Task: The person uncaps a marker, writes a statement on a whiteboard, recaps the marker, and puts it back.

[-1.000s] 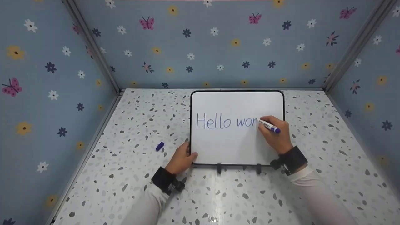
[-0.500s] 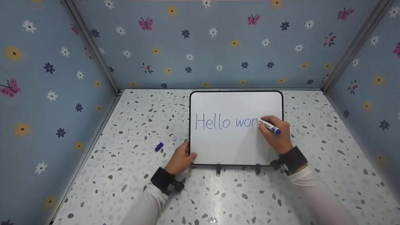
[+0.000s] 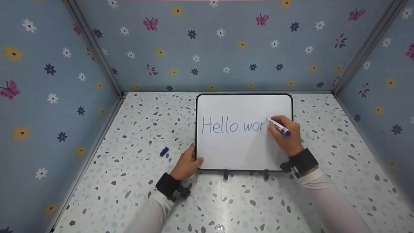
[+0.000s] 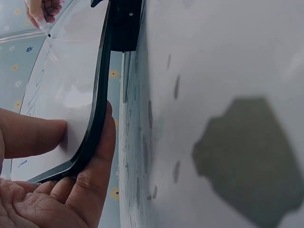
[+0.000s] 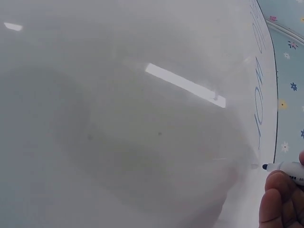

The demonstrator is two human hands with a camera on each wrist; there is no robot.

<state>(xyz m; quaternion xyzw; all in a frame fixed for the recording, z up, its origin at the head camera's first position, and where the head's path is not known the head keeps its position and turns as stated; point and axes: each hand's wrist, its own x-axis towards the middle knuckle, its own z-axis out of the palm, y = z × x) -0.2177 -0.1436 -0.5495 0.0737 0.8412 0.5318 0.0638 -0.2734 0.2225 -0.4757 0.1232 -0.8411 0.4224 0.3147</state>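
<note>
A whiteboard point(image 3: 239, 149) with a black frame bears the blue handwriting "Hello wor" point(image 3: 233, 125). My left hand point(image 3: 187, 164) grips its lower left corner; in the left wrist view the thumb point(image 4: 38, 135) lies on the white face and the fingers point(image 4: 92, 185) are behind the frame. Between the fingertips of my right hand point(image 3: 288, 137) is a white marker point(image 3: 278, 126) with a blue end, its tip just right of the "r". In the right wrist view the marker's dark tip point(image 5: 266, 166) is close to the board; whether it touches, I cannot tell.
A dark blue marker cap point(image 3: 164, 151) lies on the speckled table point(image 3: 129, 168) left of the board. Two dark feet point(image 3: 225, 174) stick out under the board's lower edge. Blue flower-patterned walls point(image 3: 210, 42) enclose the table at the back and both sides.
My right hand has moved slightly up with the marker, whose tip has left the "r" and now sits higher, to its right. My left hand keeps its grip on the board.
</note>
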